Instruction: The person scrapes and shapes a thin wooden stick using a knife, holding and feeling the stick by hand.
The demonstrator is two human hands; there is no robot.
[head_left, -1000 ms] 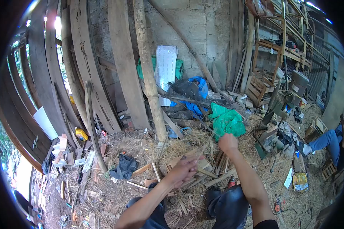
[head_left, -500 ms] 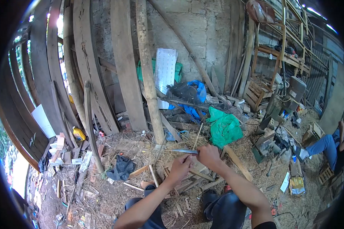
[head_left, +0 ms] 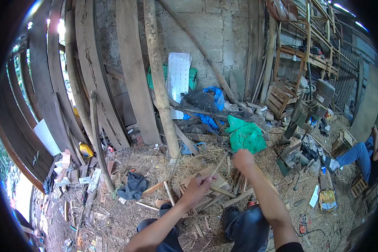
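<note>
My left hand (head_left: 197,191) is closed in a pinch round a thin wooden stick (head_left: 218,166), which slants up and to the right from the fingertips. To its right and farther forward is my right hand (head_left: 243,163), closed in a fist and smeared by motion. Half a second ago it held a knife; the blade cannot be made out now. Below both hands, between my boots and the green plastic sheet, lie wood offcuts (head_left: 210,174) on straw.
A green plastic sheet (head_left: 248,136) lies ahead, a black plastic bag (head_left: 133,185) to the left. A bamboo post (head_left: 161,92) and planks (head_left: 134,71) lean against the wall. A yellow bottle (head_left: 86,150) stands far left. Another person's leg (head_left: 353,157) shows at right.
My right hand has moved right and slightly forward, away from the left hand, and its knife is lost in blur. The stick in my left hand has tipped more to the right.
</note>
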